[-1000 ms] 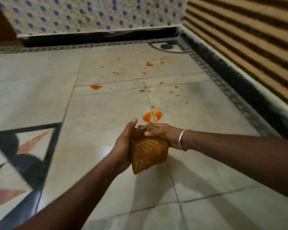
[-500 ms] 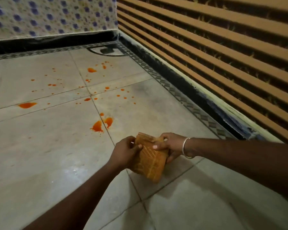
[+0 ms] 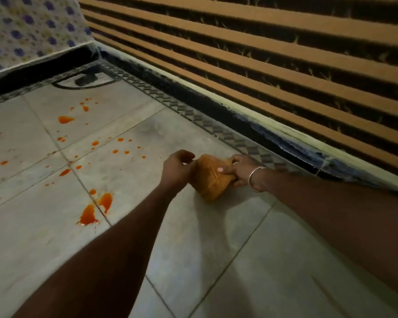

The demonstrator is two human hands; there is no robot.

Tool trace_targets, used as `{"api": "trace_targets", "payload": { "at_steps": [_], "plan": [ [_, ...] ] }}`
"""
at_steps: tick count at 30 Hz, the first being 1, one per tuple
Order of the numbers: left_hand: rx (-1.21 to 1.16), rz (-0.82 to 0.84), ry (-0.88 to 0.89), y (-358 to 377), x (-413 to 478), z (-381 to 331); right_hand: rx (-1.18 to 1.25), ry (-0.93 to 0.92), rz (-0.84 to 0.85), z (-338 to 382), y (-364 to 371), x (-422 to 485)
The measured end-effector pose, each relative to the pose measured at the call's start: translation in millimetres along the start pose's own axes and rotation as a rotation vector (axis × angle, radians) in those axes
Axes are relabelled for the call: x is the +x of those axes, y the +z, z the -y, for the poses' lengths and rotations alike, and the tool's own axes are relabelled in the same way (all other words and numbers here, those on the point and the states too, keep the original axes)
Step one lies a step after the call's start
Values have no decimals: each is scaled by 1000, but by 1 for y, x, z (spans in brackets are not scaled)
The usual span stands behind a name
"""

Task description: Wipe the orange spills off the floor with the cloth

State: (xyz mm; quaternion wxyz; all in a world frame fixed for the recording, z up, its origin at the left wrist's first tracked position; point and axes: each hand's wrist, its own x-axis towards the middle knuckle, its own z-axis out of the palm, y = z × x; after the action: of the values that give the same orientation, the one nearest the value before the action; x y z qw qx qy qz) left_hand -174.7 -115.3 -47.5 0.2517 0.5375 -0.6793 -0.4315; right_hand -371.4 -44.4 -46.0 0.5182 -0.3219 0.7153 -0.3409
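So from my feed the floor (image 3: 216, 260) is pale grey tile with thin dark grout lines, and a zigzag-patterned border strip (image 3: 216, 125) runs along its right edge up to the far corner. The orange spills (image 3: 87, 216) are all on the left: two fat blobs nearest, a spray of small drops (image 3: 117, 145) further out, and one more puddle (image 3: 64, 119) far left.

The cloth (image 3: 210, 180) sits between the left grip (image 3: 177, 171) at its 9 o'clock and the right grip (image 3: 238, 169) at its 3 o'clock. Spills (image 3: 87, 214) lie on the floor (image 3: 274, 260) from 8 to 10 o'clock. The wall (image 3: 285, 65) runs behind, from 12 to 3 o'clock.
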Motion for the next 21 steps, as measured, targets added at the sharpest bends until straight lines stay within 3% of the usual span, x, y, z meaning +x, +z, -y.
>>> {"api": "trace_targets", "payload": {
  "at_steps": [3,7,9,11,13,18,21],
  "plan": [
    [217,23,22,10,8,9,-5,-4,-61,-23,3,9],
    [615,112,207,38,0,28,-860,-424,-423,-65,-8,36],
    [721,246,283,62,-6,37,-1031,-472,-483,-81,-15,44],
    [807,331,285,88,-14,44,-1114,-360,-433,-97,-18,49],
    [835,316,311,110,-16,43,-1158,-267,-449,-113,-20,50],
    [938,322,544,124,55,35,-1141,-313,-514,-122,-21,55],
    [933,256,480,111,109,35,-1102,-334,-517,-124,-19,57]
  ]
}}
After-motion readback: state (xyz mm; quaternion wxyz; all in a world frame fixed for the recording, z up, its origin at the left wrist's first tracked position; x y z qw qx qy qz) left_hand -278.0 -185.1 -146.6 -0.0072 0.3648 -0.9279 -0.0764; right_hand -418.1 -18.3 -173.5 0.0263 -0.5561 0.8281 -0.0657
